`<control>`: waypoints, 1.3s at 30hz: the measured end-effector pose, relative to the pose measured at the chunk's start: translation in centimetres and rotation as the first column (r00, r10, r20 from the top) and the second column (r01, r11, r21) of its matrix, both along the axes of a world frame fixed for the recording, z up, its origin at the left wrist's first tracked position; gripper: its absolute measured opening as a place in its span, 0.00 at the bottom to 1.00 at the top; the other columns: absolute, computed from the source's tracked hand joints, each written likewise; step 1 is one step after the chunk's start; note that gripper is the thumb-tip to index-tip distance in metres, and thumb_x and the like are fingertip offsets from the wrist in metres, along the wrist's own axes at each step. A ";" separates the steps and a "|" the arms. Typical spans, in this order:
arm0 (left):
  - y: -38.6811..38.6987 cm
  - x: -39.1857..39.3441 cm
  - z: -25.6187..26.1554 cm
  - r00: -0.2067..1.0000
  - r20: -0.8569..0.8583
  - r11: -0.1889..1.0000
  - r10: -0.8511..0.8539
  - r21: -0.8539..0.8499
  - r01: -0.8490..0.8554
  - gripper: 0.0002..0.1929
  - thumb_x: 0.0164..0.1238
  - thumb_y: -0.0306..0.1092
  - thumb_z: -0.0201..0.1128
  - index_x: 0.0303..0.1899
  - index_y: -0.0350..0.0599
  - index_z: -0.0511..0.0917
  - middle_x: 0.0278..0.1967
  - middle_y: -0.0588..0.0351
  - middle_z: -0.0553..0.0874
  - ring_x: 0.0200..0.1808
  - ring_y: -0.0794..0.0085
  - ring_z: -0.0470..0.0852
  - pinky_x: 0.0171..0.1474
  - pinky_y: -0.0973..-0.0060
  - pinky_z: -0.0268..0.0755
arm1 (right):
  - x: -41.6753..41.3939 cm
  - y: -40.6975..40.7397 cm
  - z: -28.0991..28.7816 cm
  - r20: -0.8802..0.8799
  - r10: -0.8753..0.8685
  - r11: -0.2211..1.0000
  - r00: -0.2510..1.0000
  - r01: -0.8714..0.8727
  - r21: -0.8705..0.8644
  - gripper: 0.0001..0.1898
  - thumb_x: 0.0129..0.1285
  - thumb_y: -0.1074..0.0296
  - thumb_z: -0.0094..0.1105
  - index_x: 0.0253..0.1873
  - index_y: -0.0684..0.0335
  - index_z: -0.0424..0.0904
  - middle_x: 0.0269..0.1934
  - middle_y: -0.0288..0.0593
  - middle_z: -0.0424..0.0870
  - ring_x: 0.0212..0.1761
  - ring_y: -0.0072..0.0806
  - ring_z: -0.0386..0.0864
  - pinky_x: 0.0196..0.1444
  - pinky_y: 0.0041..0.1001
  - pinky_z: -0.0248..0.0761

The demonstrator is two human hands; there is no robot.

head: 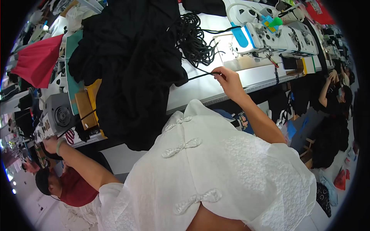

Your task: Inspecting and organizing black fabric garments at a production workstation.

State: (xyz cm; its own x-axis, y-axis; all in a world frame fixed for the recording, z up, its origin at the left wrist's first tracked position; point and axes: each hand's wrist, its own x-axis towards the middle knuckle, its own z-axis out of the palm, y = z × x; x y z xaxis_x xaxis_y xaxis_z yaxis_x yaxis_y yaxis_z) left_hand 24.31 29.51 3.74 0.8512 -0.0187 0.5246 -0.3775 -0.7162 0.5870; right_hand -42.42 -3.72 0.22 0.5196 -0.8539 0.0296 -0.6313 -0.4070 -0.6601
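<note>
My right hand (227, 79) pinches a black cord (202, 75) between thumb and fingertips, just above the front of the white sewing table (185, 99). From there the cord runs left to a large heap of black fabric (133, 63). A tangled bundle of black cord (195, 40) lies beside the fabric, behind that hand. Far out to the left, my left hand (51, 144) is closed around a black cord that stretches from the fabric heap; its fingers are partly hidden. Red-handled scissors (70, 136) lie close to this hand.
A white industrial sewing machine (271, 39) stands at the back right. A brown cardboard box (86, 109) and a grey motor housing (59, 109) are at the left. A co-worker in a red shirt (78, 187) sits at the lower left, another (336, 95) at the far right.
</note>
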 end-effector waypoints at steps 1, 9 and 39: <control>-4.8 -2.3 2.5 0.972 -0.135 0.715 -0.191 -0.698 0.044 0.10 0.58 0.33 0.67 0.38 0.42 0.77 0.21 0.62 0.74 0.19 0.79 0.69 0.16 0.81 0.58 | 0.7 0.4 1.5 0.204 -0.115 0.964 0.972 0.060 0.259 0.07 0.63 0.79 0.55 0.45 0.65 0.79 0.36 0.41 0.81 0.35 0.29 0.79 0.36 0.26 0.71; -20.2 -36.6 8.8 -0.188 -0.371 -0.022 -0.909 -0.408 0.913 0.26 0.50 0.28 0.72 0.54 0.38 0.77 0.49 0.56 0.82 0.33 0.86 0.76 0.32 0.89 0.62 | 10.2 2.3 8.8 0.453 0.611 0.786 0.649 -0.429 -0.445 0.14 0.51 0.82 0.64 0.44 0.63 0.79 0.44 0.45 0.80 0.41 0.36 0.80 0.42 0.31 0.73; -12.7 -30.6 3.0 0.523 -0.422 0.667 -0.740 -0.554 0.497 0.06 0.69 0.30 0.61 0.37 0.38 0.82 0.26 0.64 0.79 0.20 0.90 0.62 0.23 0.89 0.48 | -0.2 -0.1 -3.2 0.209 -0.137 0.655 0.968 -0.069 0.752 0.14 0.63 0.72 0.58 0.54 0.59 0.78 0.29 0.31 0.78 0.26 0.15 0.70 0.28 0.16 0.63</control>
